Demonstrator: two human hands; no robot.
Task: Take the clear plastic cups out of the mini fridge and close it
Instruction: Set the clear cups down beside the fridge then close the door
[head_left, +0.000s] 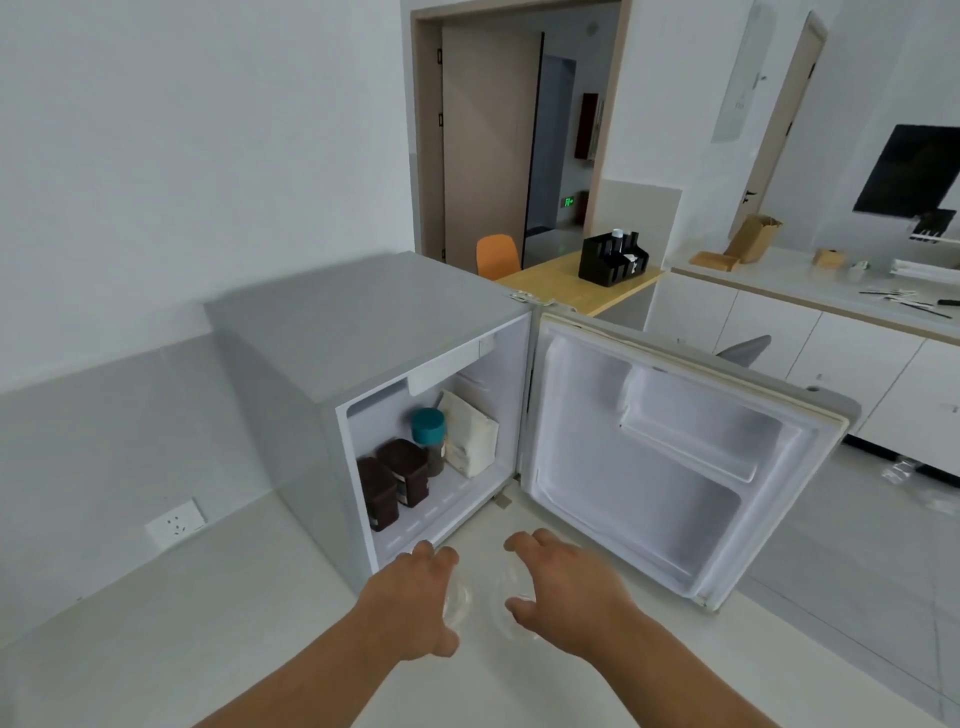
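Observation:
The grey mini fridge (322, 332) stands on the pale counter with its door (675, 457) swung wide open to the right. In front of its opening, two clear plastic cups are just above or on the counter; I cannot tell which. My left hand (415, 597) curls around the left cup (461, 597), thumb below and fingers above. My right hand (566, 592) wraps the right cup (508, 597) the same way. The cups are nearly see-through and partly hidden by my fingers.
Inside the fridge are two dark brown containers (395, 483), a teal-lidded jar (430, 436) and a white pouch (470, 441). A wall socket (175, 522) sits at the left. Behind are a wooden table with a black organiser (613, 260), an orange chair (497, 254) and white cabinets (810, 332).

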